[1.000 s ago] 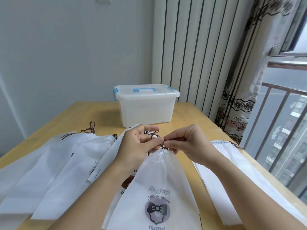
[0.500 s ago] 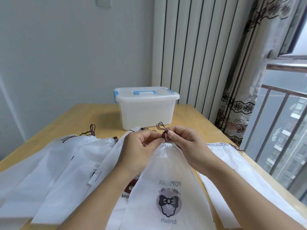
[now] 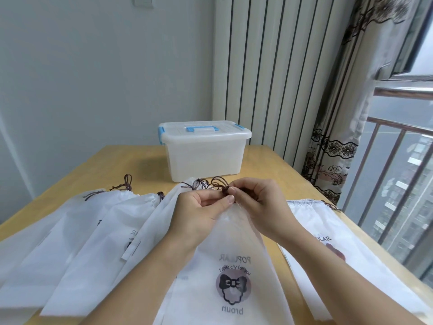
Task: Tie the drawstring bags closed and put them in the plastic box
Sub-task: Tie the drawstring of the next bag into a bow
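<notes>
Light wood surface (image 3: 112, 167) pushed into a room corner: plain pale wall on the left and behind, white panel with dark vertical stripes behind the far edge, patterned curtain (image 3: 332, 160) to the right of it, then a window with a metal railing (image 3: 398, 174) and buildings outside. Plastic box (image 3: 206, 153) sits at the far middle of the surface, lid on, blue handle and latches, translucent white. Centre front: white drawstring bag (image 3: 232, 273), neck gathered to a point, printed logo with a bow reading upside down from here. Left hand (image 3: 199, 212) and right hand (image 3: 260, 207) meet at the bag's neck; fingers (image 3: 230, 198) of both are pinched together on the brown cord (image 3: 219, 182), loops of it sticking up just past the fingertips. Row of other white bags (image 3: 98, 231) fanned out flat on the left, overlapping, brown cords at their far ends. One more bag (image 3: 328, 231) lies flat to the right, near the surface edge by the window, partly under the right forearm. Box is well apart from the hands.
</notes>
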`<state>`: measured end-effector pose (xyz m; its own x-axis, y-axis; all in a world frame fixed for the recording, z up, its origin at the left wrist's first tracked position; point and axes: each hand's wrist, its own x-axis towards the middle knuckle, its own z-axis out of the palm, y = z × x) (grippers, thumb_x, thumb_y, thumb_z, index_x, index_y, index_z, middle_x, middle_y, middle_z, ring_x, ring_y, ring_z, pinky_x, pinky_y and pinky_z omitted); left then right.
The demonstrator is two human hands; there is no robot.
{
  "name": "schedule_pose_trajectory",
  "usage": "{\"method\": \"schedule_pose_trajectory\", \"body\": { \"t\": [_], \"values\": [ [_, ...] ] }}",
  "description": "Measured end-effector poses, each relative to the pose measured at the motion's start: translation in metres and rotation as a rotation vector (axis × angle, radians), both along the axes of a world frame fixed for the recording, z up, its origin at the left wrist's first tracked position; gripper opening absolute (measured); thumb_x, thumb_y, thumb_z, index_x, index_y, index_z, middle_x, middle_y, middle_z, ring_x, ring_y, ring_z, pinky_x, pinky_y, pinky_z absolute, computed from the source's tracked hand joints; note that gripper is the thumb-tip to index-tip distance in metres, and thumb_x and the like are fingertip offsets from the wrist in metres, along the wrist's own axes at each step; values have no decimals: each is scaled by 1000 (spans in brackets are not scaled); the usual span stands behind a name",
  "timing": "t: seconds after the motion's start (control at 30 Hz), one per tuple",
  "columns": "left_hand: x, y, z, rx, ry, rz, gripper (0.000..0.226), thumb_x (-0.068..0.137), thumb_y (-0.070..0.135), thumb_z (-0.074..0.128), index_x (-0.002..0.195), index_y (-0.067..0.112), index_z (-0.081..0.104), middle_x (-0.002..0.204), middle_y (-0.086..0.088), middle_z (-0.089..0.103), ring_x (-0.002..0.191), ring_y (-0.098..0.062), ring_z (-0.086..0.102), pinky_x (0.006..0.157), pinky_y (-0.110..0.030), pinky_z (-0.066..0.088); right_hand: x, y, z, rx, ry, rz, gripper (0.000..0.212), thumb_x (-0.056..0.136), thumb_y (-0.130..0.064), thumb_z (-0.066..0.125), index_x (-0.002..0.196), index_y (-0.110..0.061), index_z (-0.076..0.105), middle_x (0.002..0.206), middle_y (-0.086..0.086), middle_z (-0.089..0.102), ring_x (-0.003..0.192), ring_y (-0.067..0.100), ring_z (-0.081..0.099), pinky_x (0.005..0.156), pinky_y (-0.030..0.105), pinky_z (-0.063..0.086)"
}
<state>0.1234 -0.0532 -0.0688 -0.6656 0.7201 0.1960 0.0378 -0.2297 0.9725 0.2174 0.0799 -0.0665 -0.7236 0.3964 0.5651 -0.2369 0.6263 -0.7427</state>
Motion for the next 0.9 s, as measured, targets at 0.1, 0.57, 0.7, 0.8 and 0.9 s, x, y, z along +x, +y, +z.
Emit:
{"method": "schedule_pose_trajectory", "body": {
  "t": [0.1,0.57,0.7,0.8,0.9],
  "values": [
    [-1,2,-2,22,-154,-25,13,85,11,71,95,6,78,96,-11,77,94,-18,72,83,-21,54,1,-1,2,-93,3,68,16,99,-6,62,90,-6,75,63,-16,65,56,-1,51,58,10,36],
    [2,3,7,111,-383,-267,19,83,30,73,79,13,71,90,-7,68,94,-21,63,94,-34,46,-3,-3,-3,-95,36,-3,16,99,-13,62,93,-13,77,87,5,77,81,34,67,73,45,52],
    [2,0,8,82,71,56,11,86,20,74,90,10,78,93,-3,78,93,-15,71,89,-27,51,-1,0,0,-168,44,34,16,100,-19,62,94,-15,76,80,20,68,69,21,51,63,35,41],
    [-5,-5,12,39,327,183,8,86,16,76,90,19,81,86,7,78,88,-10,74,85,-28,56,2,4,4,-210,15,54,19,102,-19,60,96,-7,74,68,13,49,63,22,33,54,26,29],
    [-7,-9,15,3,478,285,4,83,18,79,85,20,81,79,12,77,77,-6,73,75,-24,57,5,8,7,-251,-11,69,23,102,-17,57,96,0,72,71,10,44,63,21,29,52,23,25]
  ]
}}
